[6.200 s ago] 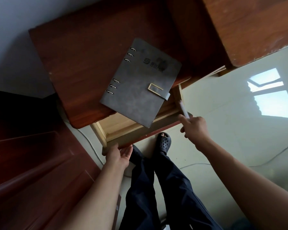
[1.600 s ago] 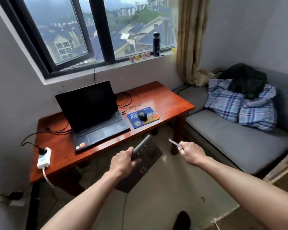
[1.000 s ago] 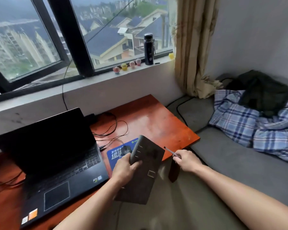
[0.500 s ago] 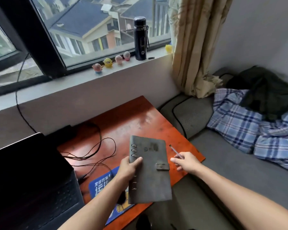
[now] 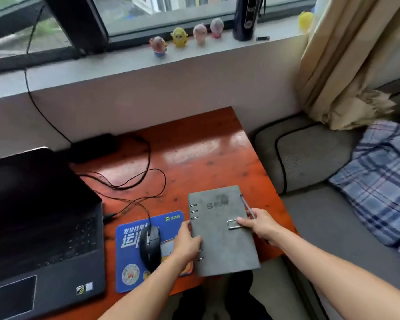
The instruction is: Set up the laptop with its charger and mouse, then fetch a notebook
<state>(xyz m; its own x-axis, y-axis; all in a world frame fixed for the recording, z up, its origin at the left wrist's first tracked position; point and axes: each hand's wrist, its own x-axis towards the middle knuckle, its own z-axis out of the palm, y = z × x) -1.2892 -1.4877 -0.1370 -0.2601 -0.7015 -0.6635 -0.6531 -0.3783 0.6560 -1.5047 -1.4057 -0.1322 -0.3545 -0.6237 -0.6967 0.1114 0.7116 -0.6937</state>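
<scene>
A grey ring-bound notebook point(image 5: 222, 232) lies closed, just right of the frame's centre, on the reddish wooden tabletop point(image 5: 194, 158), its near end jutting past the tabletop's front edge. The left hand point(image 5: 186, 242) rests against the notebook's spine side, fingers curled onto the cover beside the metal rings. The right hand point(image 5: 260, 224) grips the notebook's opposite edge, with the thumb pressed near the metal clasp point(image 5: 232, 224), and also holds a slim pen point(image 5: 247, 205) that points up along the cover's right edge. Just left of the notebook, a black wired mouse point(image 5: 150, 247) sits on a blue mouse pad point(image 5: 129, 255) printed with white characters; the left hand overlaps the pad's right part. Farther left, filling the lower left of the frame, stands an open black laptop point(image 5: 39, 227) with a dark screen. Thin black cables point(image 5: 134, 183) loop across the tabletop between the laptop and the wall, and a black charger brick point(image 5: 92, 146) lies behind the laptop near the wall. Along the windowsill point(image 5: 125, 58) at the top of the frame stand four small toy figurines point(image 5: 179, 36) and the base of a dark bottle point(image 5: 245, 19). A beige curtain point(image 5: 346, 61) hangs at the upper right above a grey sofa point(image 5: 310, 158), on which a blue plaid cloth point(image 5: 383, 176) lies at the right edge of the frame.
</scene>
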